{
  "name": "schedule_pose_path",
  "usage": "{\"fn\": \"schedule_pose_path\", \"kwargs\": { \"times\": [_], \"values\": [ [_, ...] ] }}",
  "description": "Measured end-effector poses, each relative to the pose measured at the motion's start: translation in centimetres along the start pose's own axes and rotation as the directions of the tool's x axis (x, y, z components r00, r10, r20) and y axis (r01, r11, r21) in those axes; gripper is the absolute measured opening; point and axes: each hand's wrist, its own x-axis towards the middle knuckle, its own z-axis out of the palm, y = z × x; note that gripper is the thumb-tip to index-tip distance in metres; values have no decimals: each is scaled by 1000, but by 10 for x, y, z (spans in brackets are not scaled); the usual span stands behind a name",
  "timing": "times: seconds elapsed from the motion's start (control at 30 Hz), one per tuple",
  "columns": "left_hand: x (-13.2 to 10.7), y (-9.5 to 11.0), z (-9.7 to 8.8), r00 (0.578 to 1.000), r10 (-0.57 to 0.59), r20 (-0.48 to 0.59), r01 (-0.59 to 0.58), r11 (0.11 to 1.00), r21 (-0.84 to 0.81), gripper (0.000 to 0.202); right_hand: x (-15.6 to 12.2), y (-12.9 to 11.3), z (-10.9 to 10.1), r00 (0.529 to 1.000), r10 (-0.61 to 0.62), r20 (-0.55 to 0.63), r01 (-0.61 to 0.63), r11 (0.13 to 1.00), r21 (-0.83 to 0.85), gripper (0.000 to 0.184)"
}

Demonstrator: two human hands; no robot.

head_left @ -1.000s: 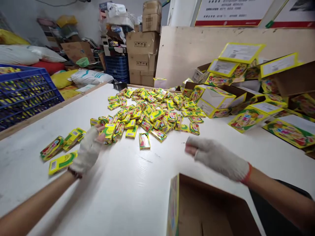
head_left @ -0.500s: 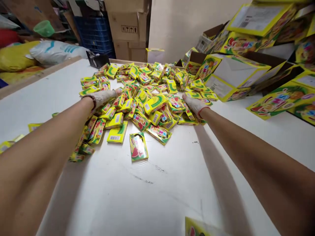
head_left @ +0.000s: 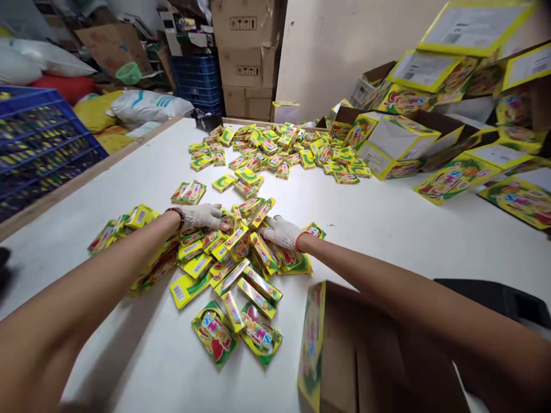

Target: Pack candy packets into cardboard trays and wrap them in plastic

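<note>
Both my hands wear white knit gloves and rest on a heap of small yellow-green candy packets [head_left: 232,252] near me on the white table [head_left: 387,229]. My left hand [head_left: 200,217] lies flat on the heap's far left side, fingers stretched toward the middle. My right hand [head_left: 279,231] lies flat on the far right side, its fingers pointing left. The two hands nearly meet behind the heap. A second, larger spread of packets [head_left: 267,146] stays farther back. An open yellow carton [head_left: 344,350] with a brown inside stands at the near right.
Several yellow display boxes [head_left: 400,143] are piled at the right. A blue crate [head_left: 38,149] sits left of the table. Brown cardboard boxes [head_left: 245,57], sacks and clutter stand behind. A black object [head_left: 206,121] lies at the table's far edge.
Both hands reached into the far pile, then dragged a heap of packets toward me. The hands are now close together behind that heap, and the open carton is back in view.
</note>
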Motion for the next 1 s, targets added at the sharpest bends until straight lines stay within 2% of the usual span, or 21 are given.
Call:
{"fn": "schedule_pose_path", "kwargs": {
  "times": [0.07, 0.1, 0.17, 0.2, 0.23, 0.27, 0.3, 0.33, 0.37, 0.43, 0.5, 0.53, 0.6, 0.63, 0.7, 0.77, 0.8, 0.83, 0.87, 0.93, 1.0],
  "values": [
    [-34, 4, 13, 999, -38, 18, 35, 990, 139, 44, -41, -16, 5, 998, 29, 47, -33, 997, 68, 66],
    [-52, 9, 21, 998, -62, -22, 65, 978, 200, 42, -64, -21, 6, 999, 34, 19, -36, 995, 98, 66],
    [-90, 26, 38, 974, -59, -221, 115, 961, 251, 42, -119, -24, 6, 992, 17, -127, 2, 989, 148, 66],
    [-110, 37, 47, 937, -23, -347, 110, 966, 232, 43, -150, -22, 6, 978, 0, -208, 36, 985, 166, 63],
    [-131, 49, 57, 883, 24, -468, 75, 978, 193, 43, -181, -18, 9, 965, -29, -261, 78, 981, 177, 58],
    [-153, 63, 69, 825, 68, -561, 17, 989, 146, 41, -213, -13, 14, 959, -59, -278, 113, 977, 181, 52],
    [-175, 77, 81, 784, 108, -612, -59, 993, 100, 37, -243, -6, 21, 962, -71, -263, 122, 976, 182, 48],
    [-196, 92, 94, 772, 147, -619, -140, 988, 60, 33, -270, 0, 32, 968, -63, -243, 106, 980, 170, 45],
    [-214, 106, 109, 787, 193, -586, -220, 975, 26, 30, -294, 6, 45, 971, -54, -234, 91, 985, 148, 43],
    [-240, 129, 138, 843, 343, -415, -378, 926, -4, 26, -327, 17, 74, 982, -29, -187, 46, 995, 86, 35],
    [-248, 142, 162, 852, 448, -273, -445, 892, 76, 27, -344, 24, 98, 991, -4, -137, 5, 1000, 7, 28],
    [-245, 142, 171, 853, 460, -247, -435, 888, 149, 34, -348, 25, 105, 993, 8, -118, -12, 999, -31, 28],
    [-229, 135, 178, 865, 420, -276, -356, 899, 254, 47, -353, 26, 109, 992, 17, -124, -29, 995, -92, 30],
    [-218, 128, 177, 873, 371, -318, -302, 921, 246, 48, -356, 26, 107, 987, 8, -161, -26, 994, -108, 31],
    [-198, 115, 169, 867, 215, -450, -199, 976, 83, 37, -365, 20, 101, 956, -42, -292, 15, 995, -95, 32],
    [-188, 108, 159, 803, -24, -595, -139, 964, -227, 23, -374, 8, 98, 899, -81, -431, 86, 996, -8, 34],
    [-187, 109, 154, 765, -144, -628, -154, 905, -395, 21, -377, -1, 99, 878, -80, -471, 125, 990, 65, 35],
    [-190, 112, 151, 748, -233, -621, -199, 814, -545, 25, -378, -10, 103, 874, -66, -481, 158, 976, 153, 34],
    [-195, 116, 150, 759, -283, -586, -252, 703, -665, 33, -378, -20, 108, 889, -52, -455, 182, 952, 246, 33],
    [-210, 130, 154, 834, -264, -485, -320, 484, -814, 46, -370, -39, 122, 937, -52, -345, 198, 894, 403, 33],
    [-229, 146, 168, 904, -172, -392, -321, 335, -886, 49, -359, -53, 136, 966, -53, -251, 178, 843, 508, 37]
  ]
}}
